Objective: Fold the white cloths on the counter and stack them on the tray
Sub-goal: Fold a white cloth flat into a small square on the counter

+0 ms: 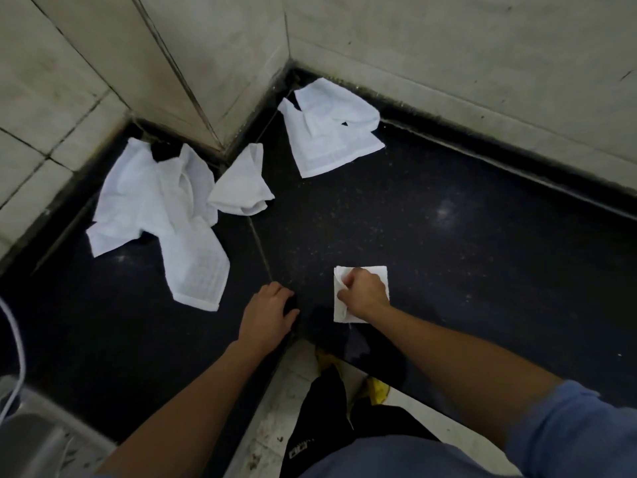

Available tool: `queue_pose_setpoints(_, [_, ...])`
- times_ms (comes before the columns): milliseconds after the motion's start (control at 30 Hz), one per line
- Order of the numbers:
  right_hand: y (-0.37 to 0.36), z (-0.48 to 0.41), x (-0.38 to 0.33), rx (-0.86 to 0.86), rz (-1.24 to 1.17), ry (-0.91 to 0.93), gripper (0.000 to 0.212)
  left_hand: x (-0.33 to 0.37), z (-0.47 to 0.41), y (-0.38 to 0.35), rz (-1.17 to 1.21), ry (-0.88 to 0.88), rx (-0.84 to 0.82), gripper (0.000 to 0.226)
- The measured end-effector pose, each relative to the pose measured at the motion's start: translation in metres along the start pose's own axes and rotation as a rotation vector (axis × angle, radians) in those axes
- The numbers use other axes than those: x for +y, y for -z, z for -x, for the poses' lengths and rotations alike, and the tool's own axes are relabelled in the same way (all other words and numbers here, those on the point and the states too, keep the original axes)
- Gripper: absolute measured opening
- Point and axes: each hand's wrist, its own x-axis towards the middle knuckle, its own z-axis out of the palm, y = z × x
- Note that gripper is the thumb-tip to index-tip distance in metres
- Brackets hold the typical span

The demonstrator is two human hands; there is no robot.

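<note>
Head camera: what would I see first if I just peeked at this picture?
The bright white cloths stand out, lying crumpled on the dark counter toward the tiled corner. Nearer, the right hand grips a small folded cloth, and the left hand rests on the counter beside it.

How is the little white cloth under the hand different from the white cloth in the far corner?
The little cloth is folded small and neat; the corner cloth lies spread and rumpled. The right hand holds the little cloth; nothing touches the corner cloth. Both are white.
</note>
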Motion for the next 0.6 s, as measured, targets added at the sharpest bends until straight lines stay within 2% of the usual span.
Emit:
queue_pose_setpoints(100, [0.004, 0.0, 0.004, -0.024, -0.109, -0.007, 0.027, 0.011, -0.01, 0.001, 0.002, -0.05, -0.009, 0.034])
queue_pose_setpoints(167, [0.011, 0.001, 0.011, 0.01, -0.166, 0.014, 0.024, 0.019, -0.015, 0.0, 0.0, -0.084, -0.024, 0.032])
queue_pose_setpoints(233, [0.024, 0.001, 0.021, 0.144, -0.063, 0.067, 0.015, 0.029, -0.019, -0.002, 0.022, -0.078, -0.027, 0.028])
queue_pose_setpoints(300, [0.038, -0.003, 0.033, 0.227, 0.114, 0.114, 0.022, 0.041, -0.022, -0.005, 0.076, -0.001, -0.049, 0.024])
queue_pose_setpoints(367, [0.048, -0.008, 0.041, 0.18, 0.239, 0.109, 0.033, 0.054, -0.024, -0.008, 0.139, 0.109, -0.121, 0.023])
queue_pose_setpoints(433, [0.053, -0.015, 0.044, 0.13, 0.286, 0.091, 0.028, 0.064, -0.025, -0.014, 0.193, 0.175, -0.191, 0.023])
queue_pose_setpoints(600, [0.055, -0.016, 0.056, 0.176, 0.284, 0.077, 0.022, 0.074, -0.028, -0.025, 0.19, 0.187, -0.195, 0.013])
